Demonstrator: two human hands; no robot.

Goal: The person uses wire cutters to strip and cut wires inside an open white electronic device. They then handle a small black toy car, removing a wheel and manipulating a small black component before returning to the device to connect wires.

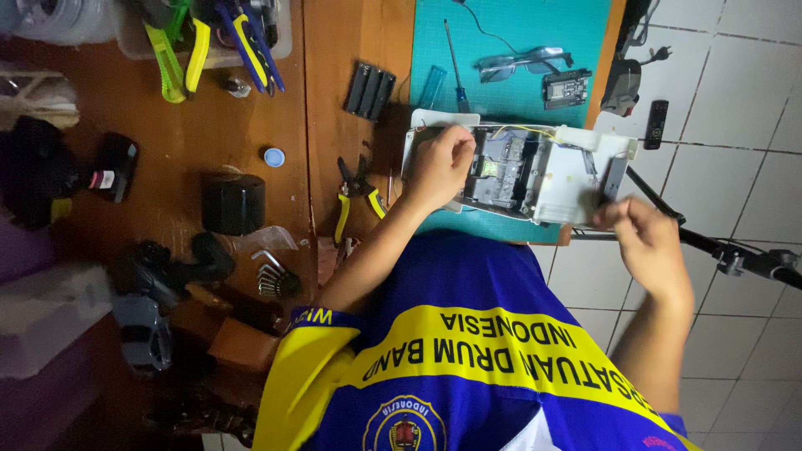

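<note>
1. The opened white plastic printer housing with a dark inner mechanism [522, 171] lies on the near edge of the teal cutting mat [510, 33], at the right end of the brown wooden workbench [334, 100].
2. The left hand [439, 163] rests on the housing's left end; its fingers are curled in, tips pressed to the top left corner. Whether they pinch anything cannot be told.
3. The right hand [643, 238] sits at the housing's right end, beyond the bench edge and over the white tiled floor [735, 83]. Its thumb and fingers are closed lightly against a dark grey upright part [614, 175] of the housing.
4. On the mat, far of the housing: a blue-handled screwdriver [455, 71], clear safety glasses [522, 63] and a small dark circuit board [566, 86].
5. Left of the housing: yellow-handled pliers [355, 196] and a black four-cell battery holder [370, 90].
6. Further left: a black cylindrical cap [234, 203] and a set of metal hex keys [269, 276].
</note>
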